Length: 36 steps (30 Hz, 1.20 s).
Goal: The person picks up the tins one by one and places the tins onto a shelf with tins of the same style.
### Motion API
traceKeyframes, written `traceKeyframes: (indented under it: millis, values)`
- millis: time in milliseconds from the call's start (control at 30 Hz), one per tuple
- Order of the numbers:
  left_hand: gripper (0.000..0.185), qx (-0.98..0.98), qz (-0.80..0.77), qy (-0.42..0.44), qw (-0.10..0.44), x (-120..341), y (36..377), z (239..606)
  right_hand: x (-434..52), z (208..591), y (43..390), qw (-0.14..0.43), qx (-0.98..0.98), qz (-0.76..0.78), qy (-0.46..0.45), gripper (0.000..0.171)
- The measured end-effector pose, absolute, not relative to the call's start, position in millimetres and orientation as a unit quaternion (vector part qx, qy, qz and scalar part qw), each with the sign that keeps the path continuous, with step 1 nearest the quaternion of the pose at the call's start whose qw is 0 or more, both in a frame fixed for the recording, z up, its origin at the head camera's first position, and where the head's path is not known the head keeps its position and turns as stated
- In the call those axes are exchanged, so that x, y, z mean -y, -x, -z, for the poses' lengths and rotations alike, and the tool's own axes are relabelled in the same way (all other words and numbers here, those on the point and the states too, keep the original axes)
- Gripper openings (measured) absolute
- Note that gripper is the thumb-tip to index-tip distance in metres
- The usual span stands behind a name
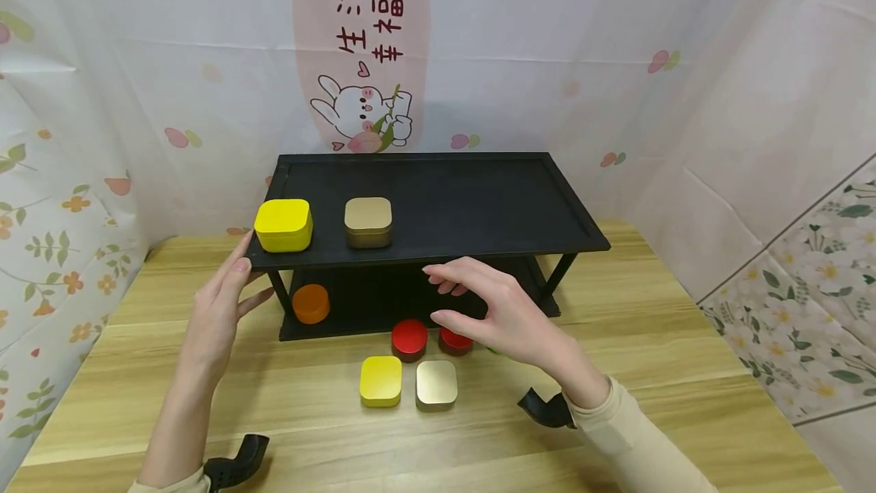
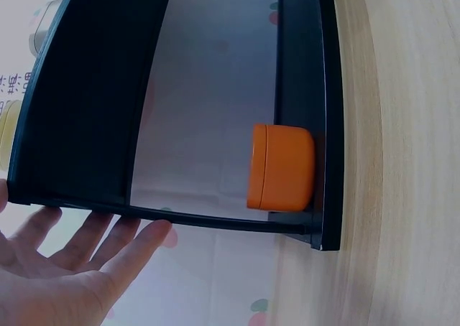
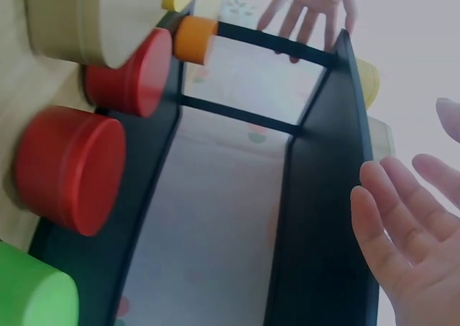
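Note:
A black two-tier rack [image 1: 472, 208] stands on the wooden table. My left hand [image 1: 217, 310] touches its left end at the front corner, with spread fingers [image 2: 136, 250] along the side edge. A yellow tin [image 1: 284, 226] and a gold tin [image 1: 368, 223] sit on the top tier, and an orange tin [image 1: 311, 304] on the lower one, at the left. My right hand [image 1: 503, 318] holds nothing and hovers at the rack's front edge, thumb apart from the fingers. Beneath it are two round red tins [image 1: 409, 341], one partly hidden.
In front of the rack, a second yellow tin [image 1: 380, 382] and a second gold tin [image 1: 436, 385] stand on the table [image 1: 328, 451]. A green tin [image 3: 36, 290] shows in the right wrist view. A patterned curtain [image 1: 520, 97] hangs behind the rack.

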State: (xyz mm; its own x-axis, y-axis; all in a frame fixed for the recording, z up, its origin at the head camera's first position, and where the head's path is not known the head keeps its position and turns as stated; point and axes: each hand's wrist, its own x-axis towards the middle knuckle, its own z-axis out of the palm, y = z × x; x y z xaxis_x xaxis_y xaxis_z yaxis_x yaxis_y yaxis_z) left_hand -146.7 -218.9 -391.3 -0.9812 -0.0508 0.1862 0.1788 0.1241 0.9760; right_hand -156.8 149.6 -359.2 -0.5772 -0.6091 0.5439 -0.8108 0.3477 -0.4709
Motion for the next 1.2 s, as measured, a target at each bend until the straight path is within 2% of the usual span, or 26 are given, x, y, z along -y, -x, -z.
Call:
traceKeyframes:
  millis: [667, 867, 1200]
  values:
    - [0.052, 0.743, 0.660, 0.055, 0.096, 217.6, 146.3, 390.9, -150.7, 383.1, 142.3, 0.056, 0.838, -0.340, -0.423, 0.036]
    - [0.052, 0.741, 0.663, 0.054, 0.095, 218.3, 146.4, 391.8, -151.3, 389.9, 139.5, 0.053, 0.839, -0.328, -0.432, 0.036]
    - [0.052, 0.746, 0.658, 0.051, 0.095, 217.4, 145.9, 391.3, -153.3, 400.0, 133.3, 0.014, 0.855, -0.303, -0.420, 0.037]
